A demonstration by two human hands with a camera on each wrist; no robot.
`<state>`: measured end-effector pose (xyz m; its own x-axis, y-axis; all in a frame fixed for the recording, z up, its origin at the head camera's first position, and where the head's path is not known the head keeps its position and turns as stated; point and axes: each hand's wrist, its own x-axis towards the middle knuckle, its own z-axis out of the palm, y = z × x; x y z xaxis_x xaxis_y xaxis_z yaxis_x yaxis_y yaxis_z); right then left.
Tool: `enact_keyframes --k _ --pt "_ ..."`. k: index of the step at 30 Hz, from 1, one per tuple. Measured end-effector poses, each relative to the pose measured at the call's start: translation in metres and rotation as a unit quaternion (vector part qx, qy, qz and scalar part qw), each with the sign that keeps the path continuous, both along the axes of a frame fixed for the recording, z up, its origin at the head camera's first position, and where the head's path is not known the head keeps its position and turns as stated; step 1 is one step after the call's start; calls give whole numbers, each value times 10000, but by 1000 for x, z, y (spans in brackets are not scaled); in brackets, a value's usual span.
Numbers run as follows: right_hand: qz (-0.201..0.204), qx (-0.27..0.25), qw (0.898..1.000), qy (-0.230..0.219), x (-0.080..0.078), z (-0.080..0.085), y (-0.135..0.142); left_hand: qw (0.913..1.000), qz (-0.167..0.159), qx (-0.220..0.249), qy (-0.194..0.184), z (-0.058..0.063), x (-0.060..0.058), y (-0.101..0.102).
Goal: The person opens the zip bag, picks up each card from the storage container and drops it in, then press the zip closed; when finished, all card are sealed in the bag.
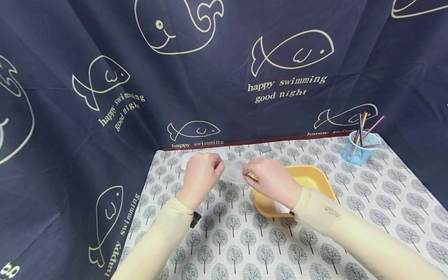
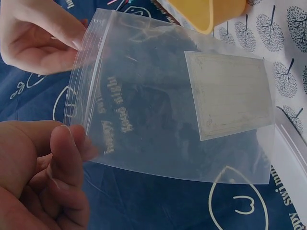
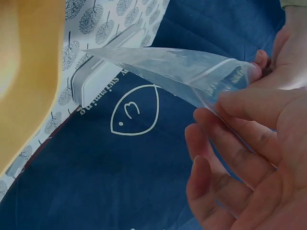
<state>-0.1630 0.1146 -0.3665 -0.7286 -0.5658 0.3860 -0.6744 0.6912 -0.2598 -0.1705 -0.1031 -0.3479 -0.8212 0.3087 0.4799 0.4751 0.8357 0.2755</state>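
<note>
Between my hands hangs a clear zip-top bag (image 2: 144,105), its ridged zip strip running from one hand to the other. Inside it, toward the bottom end, lies a pale rectangular card (image 2: 230,98) with faint lines and a decorated border. My left hand (image 1: 203,175) pinches one end of the zip edge between thumb and fingers. At the other end of that edge, my right hand (image 1: 271,179) pinches the plastic, its remaining fingers loosely bent in the right wrist view. The bag is held up above the table, with its bottom pointing away from me.
Under my right forearm sits a yellow tray (image 1: 313,179) with white paper (image 1: 281,208) in it. A flat white translucent case (image 1: 185,158) lies behind my left hand. At the back right stands a blue cup (image 1: 353,154) of pencils; a small grey block (image 1: 265,149) lies near the back edge.
</note>
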Motion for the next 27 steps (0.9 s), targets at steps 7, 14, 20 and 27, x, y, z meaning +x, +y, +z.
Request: enact_keyframes --k 7,14,20,27 --pt "72 -174 9996 188 5 2 11 10000 5 45 49 -1 0 -5" --pt "-140 10 9998 -155 -7 -3 32 9998 -31 47 176 -2 -1 -7" --pt "-379 408 9967 -591 -24 -19 57 9998 -34 90 151 -3 -1 -8" --pt "-469 776 9924 -826 -39 -44 83 9999 -45 128 80 -4 1 -10"
